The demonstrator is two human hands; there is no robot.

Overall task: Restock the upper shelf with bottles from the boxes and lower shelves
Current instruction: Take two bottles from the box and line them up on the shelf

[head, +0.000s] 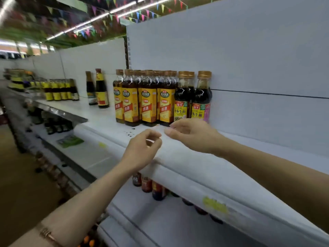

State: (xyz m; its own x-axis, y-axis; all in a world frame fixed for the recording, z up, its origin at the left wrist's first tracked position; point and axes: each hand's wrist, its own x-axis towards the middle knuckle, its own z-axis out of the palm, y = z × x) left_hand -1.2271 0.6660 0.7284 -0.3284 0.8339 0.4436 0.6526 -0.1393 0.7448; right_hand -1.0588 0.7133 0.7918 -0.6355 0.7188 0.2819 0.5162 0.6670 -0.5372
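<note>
On upper shelf [222, 168], bottles [147, 98] upright, hands' grip seemingly empty.

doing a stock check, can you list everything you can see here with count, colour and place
cooking wine bottles: about eight, yellow labels, upper shelf centre
soy sauce bottles: about four, dark, gold caps, right of the wine
dark sauce bottles: two, red caps, left of the wine
yellow-labelled bottles: blurred row, far left
lower-shelf bottles: several, dark and red, below
upper shelf: white, bare to the right
bracelet: one, rose gold, left wrist
left hand: empty, loosely curled
right hand: empty, relaxed
</note>
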